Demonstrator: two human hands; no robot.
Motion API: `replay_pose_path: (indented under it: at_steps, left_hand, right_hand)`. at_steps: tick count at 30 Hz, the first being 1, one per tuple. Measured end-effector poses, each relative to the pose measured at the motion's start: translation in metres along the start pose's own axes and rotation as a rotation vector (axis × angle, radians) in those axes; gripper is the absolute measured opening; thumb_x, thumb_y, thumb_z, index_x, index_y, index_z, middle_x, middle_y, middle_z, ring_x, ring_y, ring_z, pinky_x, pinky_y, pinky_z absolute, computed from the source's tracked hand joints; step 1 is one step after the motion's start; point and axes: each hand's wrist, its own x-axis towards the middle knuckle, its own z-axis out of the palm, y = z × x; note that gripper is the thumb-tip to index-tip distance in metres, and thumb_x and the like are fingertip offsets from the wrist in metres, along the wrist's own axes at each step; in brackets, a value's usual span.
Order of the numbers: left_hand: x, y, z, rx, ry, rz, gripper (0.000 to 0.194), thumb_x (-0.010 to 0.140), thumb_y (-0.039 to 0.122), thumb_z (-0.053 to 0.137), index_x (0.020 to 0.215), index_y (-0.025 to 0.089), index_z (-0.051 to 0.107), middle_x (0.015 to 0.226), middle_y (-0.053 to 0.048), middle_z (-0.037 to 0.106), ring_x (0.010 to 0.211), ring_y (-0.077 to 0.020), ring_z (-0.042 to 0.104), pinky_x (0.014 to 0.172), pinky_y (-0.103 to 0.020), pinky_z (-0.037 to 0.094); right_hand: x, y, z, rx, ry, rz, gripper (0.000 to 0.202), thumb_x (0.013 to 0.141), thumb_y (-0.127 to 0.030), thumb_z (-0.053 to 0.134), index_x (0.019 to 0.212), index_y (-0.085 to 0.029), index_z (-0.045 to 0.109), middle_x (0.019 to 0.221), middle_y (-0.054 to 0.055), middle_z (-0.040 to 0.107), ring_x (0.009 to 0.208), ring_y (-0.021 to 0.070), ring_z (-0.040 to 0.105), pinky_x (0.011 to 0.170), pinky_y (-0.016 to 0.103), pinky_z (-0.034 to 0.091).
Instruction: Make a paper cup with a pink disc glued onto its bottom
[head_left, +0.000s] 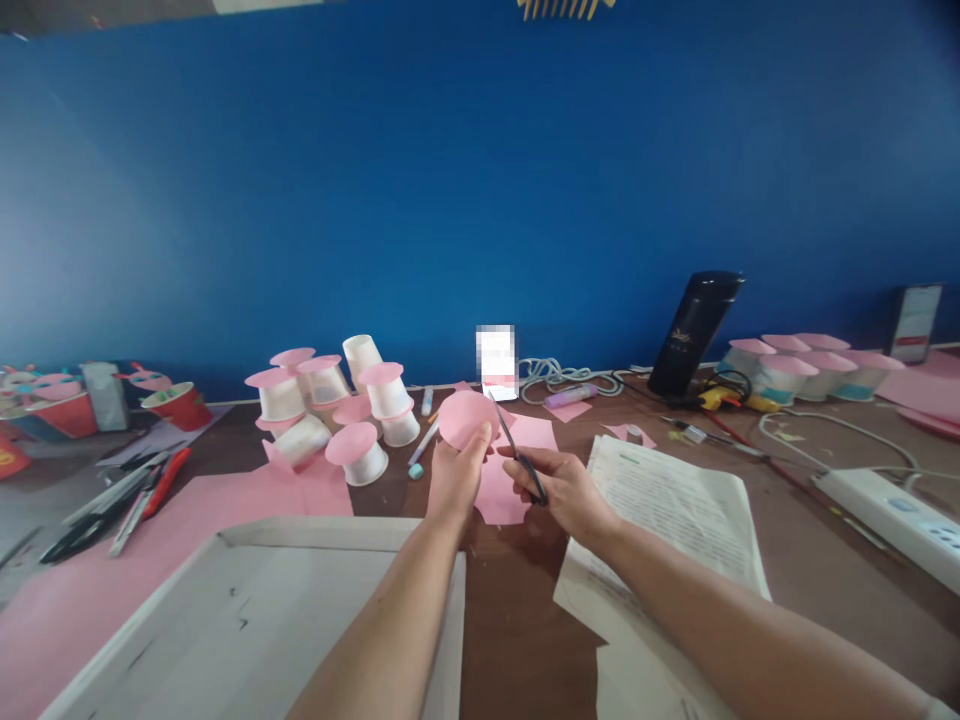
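My left hand (459, 474) pinches a round pink paper disc (463, 415) near its lower edge, thumb on top. In my right hand (559, 492) is a pair of dark scissors (530, 466), fingers closed about the handles. The blades point up and left, beside the disc's right edge; whether they touch the paper I cannot tell. Under both hands lies a cut sheet of pink paper (510, 500). Left of my left hand stand several white paper cups (281, 400), many topped with pink discs, and one cup (301, 441) lies on its side.
A shallow white box lid (315, 535) fills the near left, by knives and scissors (139, 495). Printed papers (675, 500) lie under my right forearm. A phone (496, 350), a black flask (694, 335) and a power strip (892, 510) stand farther out. The blue wall (420, 200) closes the back.
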Motion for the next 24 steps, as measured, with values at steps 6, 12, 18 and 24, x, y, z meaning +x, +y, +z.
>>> replay_pose_path:
  at_steps: [6, 12, 18, 24]
  left_hand:
    - [0.0003, 0.0000, 0.0001, -0.026, -0.001, -0.007, 0.043, 0.074, 0.056, 0.061, 0.067, 0.014, 0.066, 0.063, -0.005, 0.063, 0.061, -0.0162, 0.056, 0.060, -0.027, 0.041]
    - [0.0030, -0.0026, -0.0003, -0.058, 0.001, -0.024, 0.043, 0.073, 0.055, 0.062, 0.070, 0.012, 0.068, 0.064, -0.006, 0.062, 0.061, -0.0159, 0.055, 0.059, -0.026, 0.040]
    - [0.0040, -0.0040, -0.0005, -0.054, -0.012, -0.017, 0.042, 0.075, 0.055, 0.061, 0.068, 0.013, 0.067, 0.062, -0.004, 0.061, 0.060, -0.0144, 0.053, 0.059, -0.026, 0.039]
    - [0.0060, -0.0051, -0.0015, -0.067, -0.002, -0.015, 0.042, 0.073, 0.055, 0.062, 0.064, 0.014, 0.064, 0.061, -0.002, 0.060, 0.058, -0.0132, 0.051, 0.059, -0.026, 0.038]
  right_hand:
    - [-0.0002, -0.0007, -0.0001, -0.007, 0.004, -0.002, 0.062, 0.064, -0.053, 0.075, 0.109, -0.011, 0.070, 0.060, -0.001, 0.055, 0.054, 0.0093, 0.049, 0.055, 0.025, 0.042]
    - [0.0003, -0.0001, -0.0009, -0.034, 0.006, -0.005, 0.061, 0.064, -0.055, 0.074, 0.108, -0.013, 0.071, 0.059, -0.001, 0.055, 0.054, 0.0097, 0.049, 0.054, 0.025, 0.042]
    - [0.0011, 0.0019, -0.0009, -0.034, 0.011, -0.002, 0.060, 0.065, -0.053, 0.074, 0.109, -0.012, 0.070, 0.060, -0.001, 0.055, 0.054, 0.0096, 0.049, 0.053, 0.025, 0.041]
    - [0.0011, 0.0023, -0.0007, -0.042, 0.019, -0.015, 0.062, 0.064, -0.055, 0.074, 0.108, -0.012, 0.071, 0.059, 0.000, 0.056, 0.053, 0.0099, 0.049, 0.052, 0.026, 0.042]
